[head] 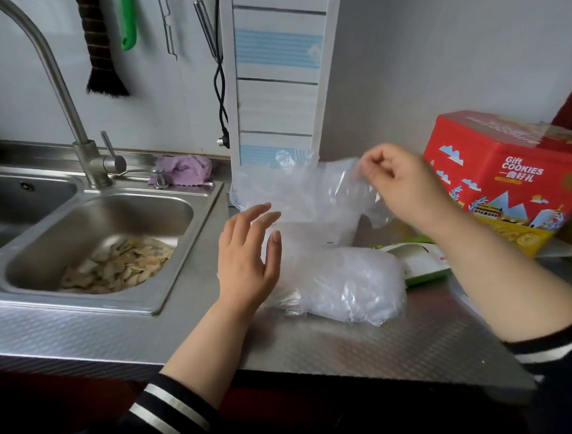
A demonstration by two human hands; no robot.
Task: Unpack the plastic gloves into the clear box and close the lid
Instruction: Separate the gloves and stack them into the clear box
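On the steel desk (354, 347), just right of the sink (90, 241), lies the bundle of plastic gloves (347, 285), a cloudy white wad whose long axis runs left to right along the desk. Just behind it stands the clear box (310, 232), largely veiled by a thin clear plastic bag (299, 191) that is lifted above and in front of it; whether the box is open, and where its lid sits, cannot be told.

The right hand (404, 186) is raised over the far right of the box, its fingers (375, 174) curled and pinching the upper right edge of the bag, so that the film hangs slack to the left and down. The right forearm comes in from the near right edge, angled up and to the left. The left hand (248, 258) is spread, fingers straight and relaxed, gripping nothing; it stands upright at the left end of the glove bundle, palm turned right toward the plastic, and seems to touch or nearly touch the film there.

The relation that counts is this: the bundle lies directly right of the left palm and on the near side of the box, so the left hand is the nearer one to it, while the right hand is occupied higher up with the bag. Judging by this, the gloves are not yet in the box and the lid is still to be closed.

A red cookie tin (509, 180) stands at far right, and a green-and-white packet (420, 262) lies just right of the bundle.
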